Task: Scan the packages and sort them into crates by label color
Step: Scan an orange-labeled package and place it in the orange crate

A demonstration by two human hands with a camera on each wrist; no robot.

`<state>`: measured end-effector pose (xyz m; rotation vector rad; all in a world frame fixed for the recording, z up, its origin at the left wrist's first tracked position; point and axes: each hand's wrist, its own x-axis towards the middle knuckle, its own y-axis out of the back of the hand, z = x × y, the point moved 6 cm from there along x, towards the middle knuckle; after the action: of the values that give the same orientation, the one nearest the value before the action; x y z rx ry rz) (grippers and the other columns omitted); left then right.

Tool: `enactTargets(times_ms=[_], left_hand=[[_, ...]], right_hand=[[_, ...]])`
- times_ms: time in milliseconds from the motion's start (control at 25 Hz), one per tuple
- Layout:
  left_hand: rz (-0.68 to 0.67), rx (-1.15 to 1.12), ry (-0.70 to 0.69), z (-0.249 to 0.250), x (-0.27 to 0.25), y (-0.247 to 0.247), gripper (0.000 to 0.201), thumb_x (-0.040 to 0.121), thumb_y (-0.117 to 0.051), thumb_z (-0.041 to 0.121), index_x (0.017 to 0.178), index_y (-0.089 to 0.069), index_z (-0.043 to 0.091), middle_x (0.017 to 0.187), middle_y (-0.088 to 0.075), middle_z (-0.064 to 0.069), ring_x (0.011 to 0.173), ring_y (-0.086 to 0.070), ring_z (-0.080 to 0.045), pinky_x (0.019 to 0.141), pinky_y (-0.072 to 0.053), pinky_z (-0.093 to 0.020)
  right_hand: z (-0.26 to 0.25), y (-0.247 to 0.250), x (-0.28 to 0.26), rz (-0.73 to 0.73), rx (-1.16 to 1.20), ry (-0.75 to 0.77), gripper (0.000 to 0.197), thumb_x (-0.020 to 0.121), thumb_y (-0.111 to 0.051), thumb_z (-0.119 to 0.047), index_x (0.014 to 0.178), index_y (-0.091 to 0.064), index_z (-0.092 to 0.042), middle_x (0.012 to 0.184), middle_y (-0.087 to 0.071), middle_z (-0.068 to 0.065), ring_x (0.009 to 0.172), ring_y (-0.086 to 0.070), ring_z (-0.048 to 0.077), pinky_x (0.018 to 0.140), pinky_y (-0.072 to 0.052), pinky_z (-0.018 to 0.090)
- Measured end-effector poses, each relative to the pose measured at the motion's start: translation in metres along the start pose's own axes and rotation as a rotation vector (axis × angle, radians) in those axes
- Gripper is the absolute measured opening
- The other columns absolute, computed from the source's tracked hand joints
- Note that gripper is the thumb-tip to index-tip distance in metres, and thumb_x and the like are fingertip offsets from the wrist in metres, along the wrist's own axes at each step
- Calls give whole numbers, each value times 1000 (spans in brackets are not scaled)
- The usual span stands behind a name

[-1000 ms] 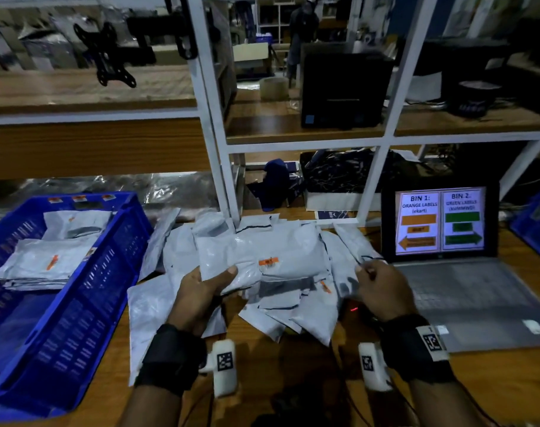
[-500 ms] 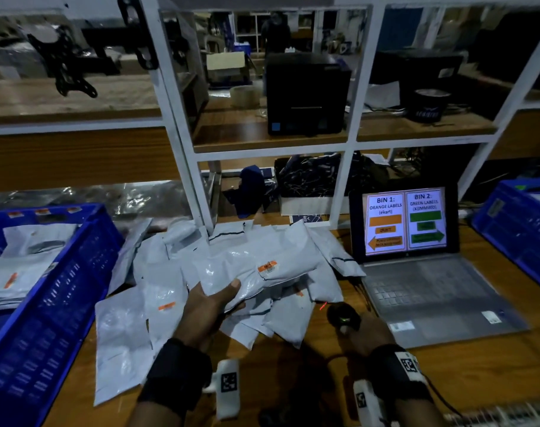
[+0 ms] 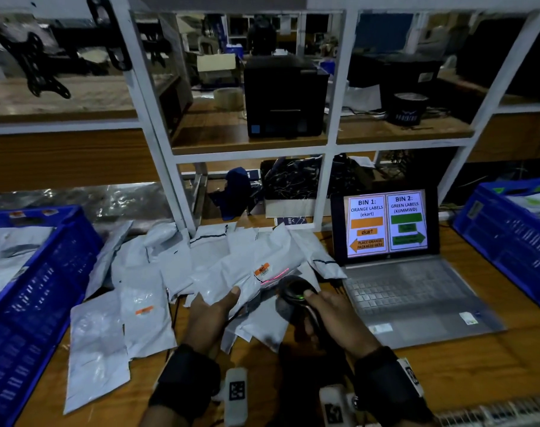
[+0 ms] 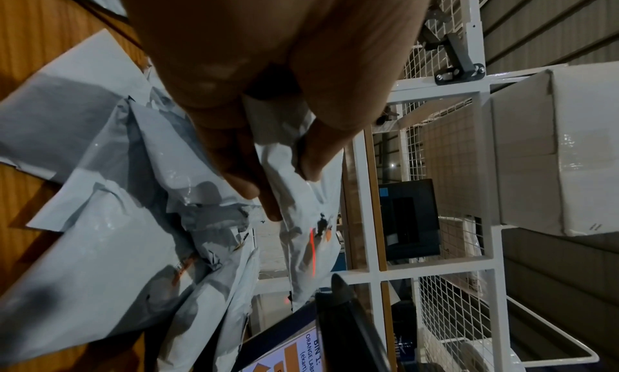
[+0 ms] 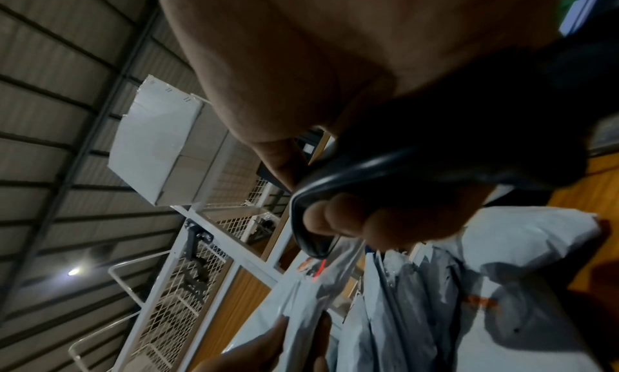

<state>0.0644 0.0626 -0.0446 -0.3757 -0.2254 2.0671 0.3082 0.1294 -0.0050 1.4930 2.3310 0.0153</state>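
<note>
My left hand (image 3: 214,306) grips a grey mailer package (image 3: 250,269) with an orange label (image 3: 261,269), lifted over the pile of grey packages (image 3: 145,291) at the table's middle. Thumb on top and fingers beneath pinch the package (image 4: 294,197) in the left wrist view. My right hand (image 3: 327,312) holds a black barcode scanner (image 3: 293,289) just right of the package. A red scan line (image 3: 274,276) falls across the package just below the label. In the right wrist view my fingers wrap the scanner (image 5: 335,182). Blue crates stand left (image 3: 37,300) and right (image 3: 509,241).
An open laptop (image 3: 388,257) at the right shows BIN 1 orange with a left arrow and BIN 2 green with a right arrow. A white shelf frame (image 3: 170,186) rises behind the pile. The left crate holds orange-labelled packages (image 3: 6,254).
My right hand picked up the scanner and brought it up to the held package; the red line now lies on the package. The left hand kept hold of the package.
</note>
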Motion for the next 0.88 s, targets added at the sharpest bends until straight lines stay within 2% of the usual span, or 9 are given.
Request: enactTargets(times_ms=[200, 360, 480, 640, 880], left_hand=[[-15, 22, -53, 4, -6, 3, 40, 100, -67, 6, 140, -64, 10, 132, -73, -9, 121, -71, -29, 103, -54, -52], [-36, 37, -61, 8, -11, 8, 39, 101, -67, 6, 140, -64, 12, 132, -74, -7, 122, -71, -27, 99, -57, -47], [-56, 60, -73, 12, -12, 11, 41, 101, -68, 9, 141, -64, 15, 133, -73, -5, 123, -70, -26, 97, -59, -43], [-49, 93, -94, 10, -10, 20, 41, 100, -70, 11, 141, -65, 15, 135, -72, -5, 125, -68, -28, 109, -51, -55], [-36, 88, -92, 9, -9, 24, 41, 98, -73, 11, 139, -66, 15, 133, -73, -6, 124, -69, -28, 110, -50, -58]], right_hand=[[-7, -13, -4, -21, 43, -1, 33, 102, -56, -36, 87, -55, -7, 64, -66, 19, 47, -56, 25, 47, -41, 26], [-12, -20, -7, -40, 41, -12, 32, 103, -55, -38, 97, -58, -7, 66, -67, 15, 53, -58, 24, 50, -43, 28], [-15, -27, -6, -56, 43, 0, 31, 103, -54, -38, 96, -56, -8, 65, -66, 14, 51, -55, 23, 49, -41, 27], [-18, -34, -8, -58, 75, -3, 30, 103, -55, -36, 93, -55, -8, 64, -64, 16, 48, -52, 23, 47, -39, 26], [-18, -36, -9, -64, 50, -13, 33, 103, -54, -37, 98, -57, -5, 66, -66, 15, 51, -55, 23, 49, -42, 27]])
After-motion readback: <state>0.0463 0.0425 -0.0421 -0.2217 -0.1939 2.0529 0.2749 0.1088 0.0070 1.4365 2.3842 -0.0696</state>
